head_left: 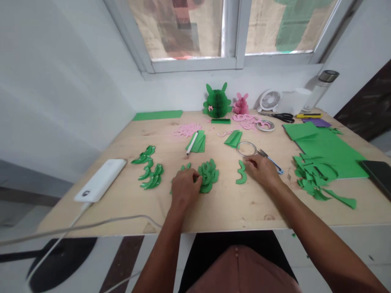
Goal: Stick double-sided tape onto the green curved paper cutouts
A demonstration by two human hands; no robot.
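Observation:
My left hand [185, 185] rests with curled fingers on green paper cutouts [185, 166] that peek out past its fingertips. Touching its thumb side is a heap of scalloped green cutouts [209, 176]. My right hand [262, 169] is closed, thumb and fingertips together beside a single wavy green cutout [241, 172] lying flat; what they pinch, if anything, is too small to make out. Just above those fingertips lies a roll of tape [246, 143]. Small scissors [271, 160] with a light blue handle lie partly behind the right hand.
Glossy-edged green cutouts [152, 179] and a white power bank [100, 180] with a cable are on the left. Green scraps [314, 173], green sheets [339, 152] and a phone [377, 173] sit right. A white pen [192, 143], pink scraps [187, 130] and paper figures [217, 103] stand farther back.

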